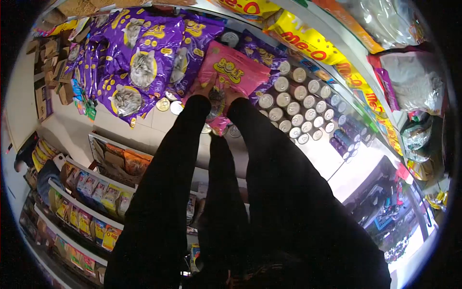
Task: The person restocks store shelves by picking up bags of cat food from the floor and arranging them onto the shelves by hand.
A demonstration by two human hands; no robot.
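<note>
A pink cat food bag [243, 67] with yellow "Bolt" lettering lies among purple bags and cans, its lower end toward me. My left hand [206, 89] grips the bag's left side. On its right side, lower down, my right hand [233, 95] presses in and holds it. Both black sleeves reach forward, and the fingers are partly lost in shadow. Purple cat food bags [144, 67] with cat pictures are heaped directly left of the pink bag. Another purple bag [262, 53] lies partly behind it.
Several rows of upright cans [298, 106] stand on the floor to the right. Yellow Me-O bags [308, 43] line a shelf along the upper right. Lower left, shelves hold pouches and boxes [98, 190]. Cardboard pieces [55, 65] are piled at far left.
</note>
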